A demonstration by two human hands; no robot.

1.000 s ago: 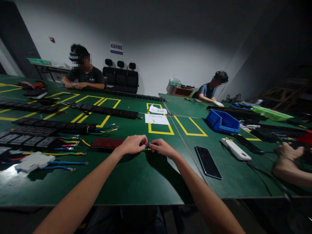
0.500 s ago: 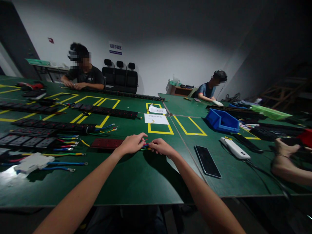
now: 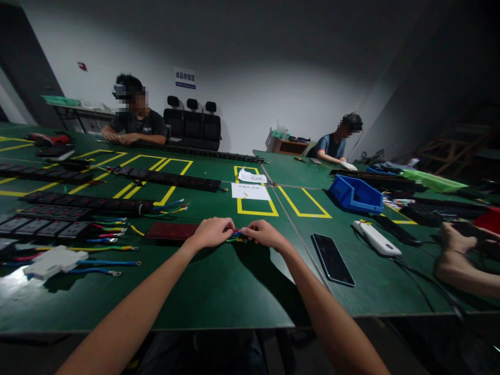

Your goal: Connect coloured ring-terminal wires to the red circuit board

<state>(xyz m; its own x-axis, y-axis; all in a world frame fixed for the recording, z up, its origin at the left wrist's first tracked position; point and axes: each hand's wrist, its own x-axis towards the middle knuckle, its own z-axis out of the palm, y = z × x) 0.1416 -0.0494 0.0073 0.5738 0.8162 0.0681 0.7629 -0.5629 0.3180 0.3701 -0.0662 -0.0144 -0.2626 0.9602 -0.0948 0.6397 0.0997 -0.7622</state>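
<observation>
A dark red socket strip lies on the green table, its right end hidden behind my left hand. From that end come thin wires, blue, red and green-yellow, with small lugs at their tips. My left hand is closed on the wires where they leave the strip. Thumb and fingers of my right hand pinch the wires near their free ends. A short yellow wire pokes out beyond the strip's left end.
Black socket strips and a white connector block with lugged wires lie left. Rightward are a phone, a white device, a blue bin and another person's hand. Paper labels lie ahead. Two people sit across.
My right hand has shifted slightly to the right and up, and more of the wires show between the hands. My left hand stays by the strip's end.
</observation>
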